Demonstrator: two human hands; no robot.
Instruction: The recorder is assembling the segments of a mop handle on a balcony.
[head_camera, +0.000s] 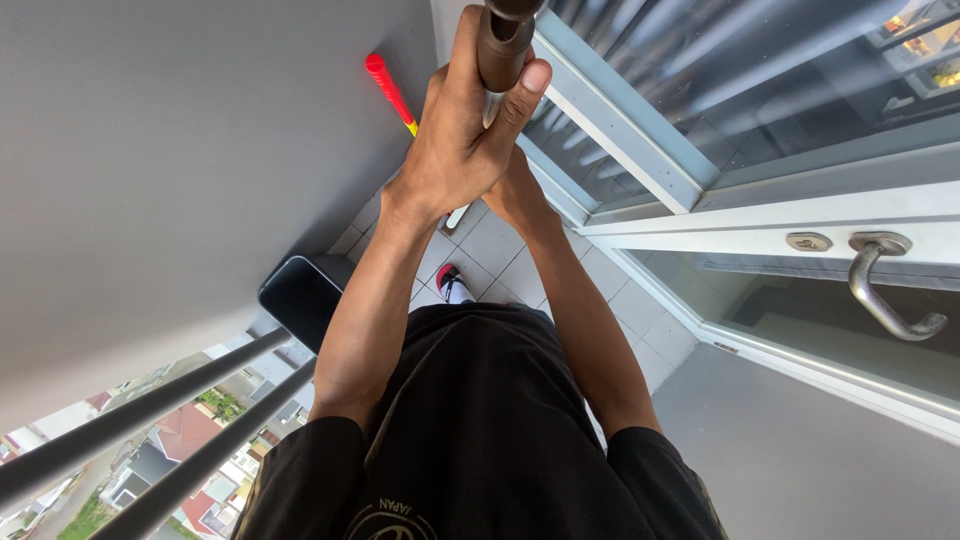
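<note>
At the top of the view, both hands close round a dark brown handle (503, 45), one stacked on the other. The left hand (455, 140) sits uppermost toward the camera, fingers wrapped fully and thumb laid along the shaft, as if to steady and aim it. The right hand (515, 190) is tucked just beneath and behind, mostly hidden, but its fingers appear curled shut on the same handle. Neither hand is at all open. The handle runs up out of frame, so its far end cannot be seen; a pale strip just below the hands may be more of the shaft, though that is unclear.

Just left of the grip, a red stick (389, 92) with a yellow part leans on the grey wall (180, 150), apart from the hands. Below the grip lie floor tiles (495, 245) and one shoe (450, 283). Left of the forearms stands a dark bin (300, 295), with railing bars (170, 410) beyond. Right of the grip is a glass door (760, 200) with a metal lever (885, 285).
</note>
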